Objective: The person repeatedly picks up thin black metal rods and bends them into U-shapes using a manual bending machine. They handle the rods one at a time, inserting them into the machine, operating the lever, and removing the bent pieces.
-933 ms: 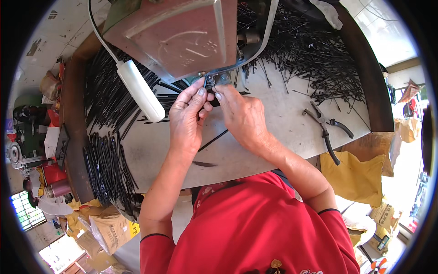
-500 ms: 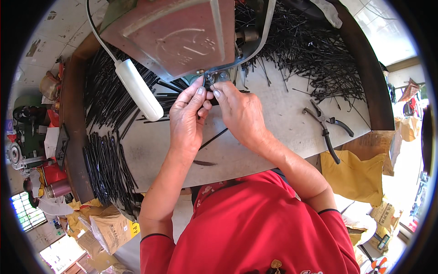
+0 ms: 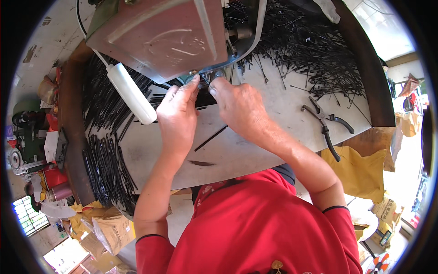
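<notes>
Under the lower edge of a pinkish-brown machine housing point(image 3: 159, 43), both hands work close together at its small metal working parts point(image 3: 213, 74). My left hand point(image 3: 178, 118) is closed, its thumb and fingertips pinched together just below the housing; what lies between them is too small to make out. Beside it, my right hand point(image 3: 239, 105) is also closed, with thumb and forefinger pinching at the metal parts, and its fingers hide whatever they hold. A single thin black rod point(image 3: 211, 138) lies on the table below the hands.
A white lamp-like bar point(image 3: 132, 93) hangs left of the housing. Black rods lie in bundles point(image 3: 107, 169) at the left; a tangled heap of thin black pieces point(image 3: 310, 55) fills the back right. Dark-handled pliers point(image 3: 324, 121) rest on the pale tabletop point(image 3: 269, 146), near a raised brown rim point(image 3: 372, 86).
My left hand has turned, its back now showing more, and has drawn slightly apart from the right. The right hand stays at the metal parts. The view has shifted a little.
</notes>
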Demonstrator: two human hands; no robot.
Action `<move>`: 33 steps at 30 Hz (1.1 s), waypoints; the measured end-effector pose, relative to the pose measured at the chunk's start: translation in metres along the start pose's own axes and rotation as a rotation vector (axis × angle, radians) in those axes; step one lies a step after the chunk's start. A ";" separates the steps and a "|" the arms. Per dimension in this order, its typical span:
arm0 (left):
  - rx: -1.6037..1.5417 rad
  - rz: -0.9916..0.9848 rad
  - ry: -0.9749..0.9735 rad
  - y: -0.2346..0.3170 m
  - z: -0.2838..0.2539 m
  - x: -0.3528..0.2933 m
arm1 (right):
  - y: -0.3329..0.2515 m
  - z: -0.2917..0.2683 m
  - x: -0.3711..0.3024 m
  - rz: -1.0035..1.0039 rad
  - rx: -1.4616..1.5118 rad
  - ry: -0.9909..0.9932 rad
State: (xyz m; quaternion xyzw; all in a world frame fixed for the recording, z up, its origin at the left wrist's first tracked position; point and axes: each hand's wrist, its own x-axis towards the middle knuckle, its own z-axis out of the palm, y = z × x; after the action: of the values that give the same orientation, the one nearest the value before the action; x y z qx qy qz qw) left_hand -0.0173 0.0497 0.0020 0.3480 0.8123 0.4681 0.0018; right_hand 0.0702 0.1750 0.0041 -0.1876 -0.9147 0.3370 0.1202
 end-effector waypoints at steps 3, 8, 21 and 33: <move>0.040 -0.024 -0.091 0.004 -0.008 0.006 | 0.007 0.007 -0.002 -0.019 0.176 0.081; -0.295 -0.225 0.013 0.000 0.004 0.000 | 0.011 0.000 0.000 0.008 0.374 0.017; -0.123 -0.054 0.005 -0.006 -0.004 0.006 | 0.007 -0.008 0.000 0.158 0.589 -0.114; -1.086 -0.715 -0.294 0.015 -0.016 -0.017 | 0.004 -0.018 -0.029 -0.063 0.438 -0.072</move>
State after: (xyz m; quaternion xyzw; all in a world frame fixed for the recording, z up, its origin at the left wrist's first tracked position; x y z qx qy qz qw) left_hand -0.0012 0.0325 0.0166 0.0672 0.5180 0.7288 0.4427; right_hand 0.1034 0.1760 0.0123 -0.1164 -0.8288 0.5302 0.1357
